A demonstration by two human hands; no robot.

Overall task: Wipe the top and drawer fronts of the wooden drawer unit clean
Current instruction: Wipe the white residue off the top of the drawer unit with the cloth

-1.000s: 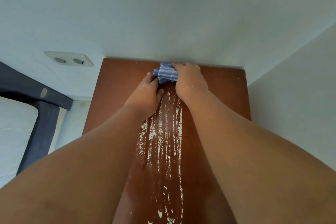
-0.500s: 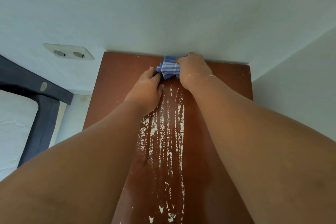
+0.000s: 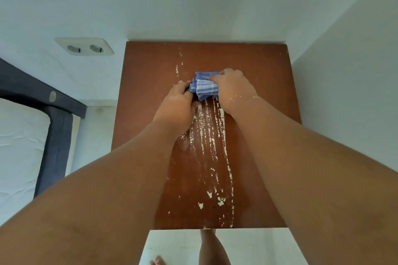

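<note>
The reddish-brown top of the wooden drawer unit (image 3: 254, 66) fills the middle of the view, seen from above. Long white streaks and flecks (image 3: 210, 135) run down its centre toward the front edge. A bunched blue-and-white striped cloth (image 3: 204, 88) lies on the top, just past the streaks. My right hand (image 3: 233, 88) is shut on the cloth from the right. My left hand (image 3: 177, 106) presses against the cloth's left side, fingers curled on it. The drawer fronts are hidden below the top.
White walls close in behind and to the right of the unit. A double wall socket (image 3: 84, 46) sits at the left of it. A bed with a dark frame (image 3: 57, 135) and white mattress (image 3: 19, 146) stands at the left. A leg and bare foot (image 3: 212, 247) show on the pale floor in front.
Both hands and the cloth have come back from the rear edge toward the middle of the top. The view has tilted down, showing the front edge and floor.
</note>
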